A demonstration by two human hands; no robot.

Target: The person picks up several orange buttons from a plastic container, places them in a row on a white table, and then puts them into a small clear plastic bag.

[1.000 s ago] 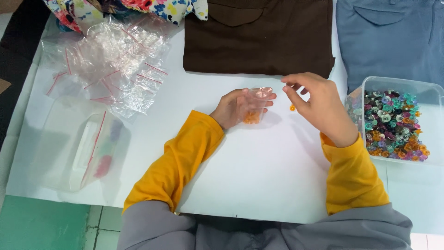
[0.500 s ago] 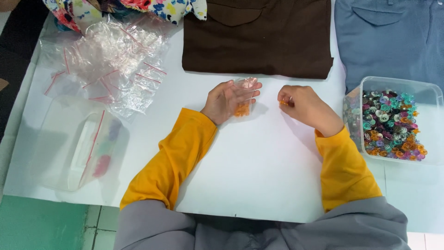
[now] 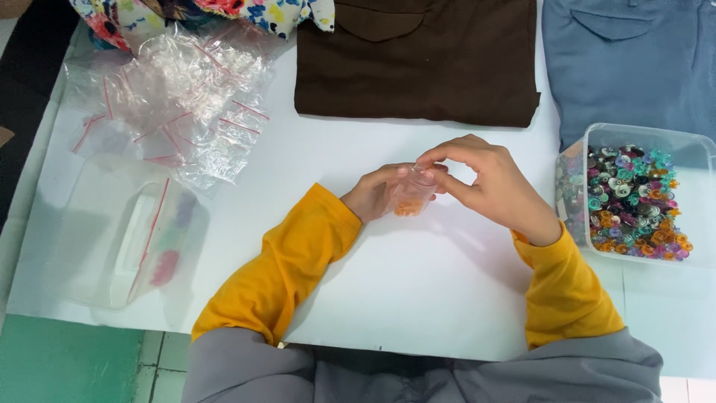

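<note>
From my remote seat I see both hands meeting over the middle of a white table [image 3: 418, 298]. The left hand [image 3: 377, 195] cups a small clear bag [image 3: 411, 195] with orange bits in its bottom, fingers curled round its lower half. The right hand [image 3: 488, 183] comes in from the other side, thumb and forefinger pinched on the bag's top edge, the other fingers loosely arched above it. The bag sits between the two sets of fingertips, just above the tabletop; I cannot tell whether it touches the surface.

Just past the right wrist, outward from its fingers, stands a clear plastic tub [image 3: 638, 134] full of mixed coloured buttons. Beyond the fingertips, away from me, a folded brown garment [image 3: 418, 67] lies flat, with a blue-grey garment [image 3: 634, 60] beside it above the tub. Well off to the left-hand side is a heap of empty clear zip bags [image 3: 179, 104] with red strips, a floral cloth [image 3: 186, 11] behind them, and nearer me a clear lidded case [image 3: 123, 239] holding filled bags. At the table's near left corner green floor [image 3: 67, 358] and pale tiles show.
</note>
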